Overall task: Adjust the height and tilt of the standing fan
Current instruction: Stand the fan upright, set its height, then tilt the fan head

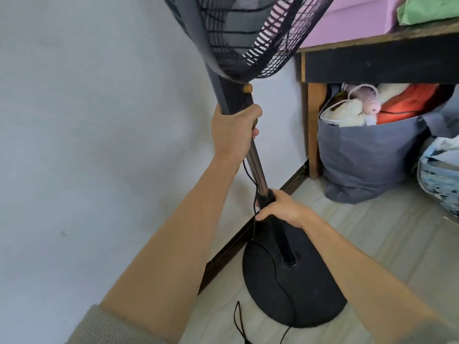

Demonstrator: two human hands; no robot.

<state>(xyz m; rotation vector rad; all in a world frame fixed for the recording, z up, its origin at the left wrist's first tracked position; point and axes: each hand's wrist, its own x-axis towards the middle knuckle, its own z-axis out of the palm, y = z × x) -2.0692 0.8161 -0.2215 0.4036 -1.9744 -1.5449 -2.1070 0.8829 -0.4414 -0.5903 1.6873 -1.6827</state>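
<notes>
A black standing fan stands on a round black base (298, 294) on the floor by the wall. Its mesh head (238, 33) fills the top of the view. A silver inner pole (258, 167) shows between my two hands. My left hand (233, 131) grips the lower end of the dark control column, just below an orange knob (248, 88). My right hand (280, 207) grips the black collar where the silver pole enters the lower black tube. A thin black cord (285, 289) runs down the pole and over the base.
A pale wall (99, 120) is close on the left, with a dark skirting strip along the floor. To the right stands a dark wooden table (382, 63) with a grey bag (367, 160) of soft items beneath it. Another patterned bag (442, 180) sits at the far right.
</notes>
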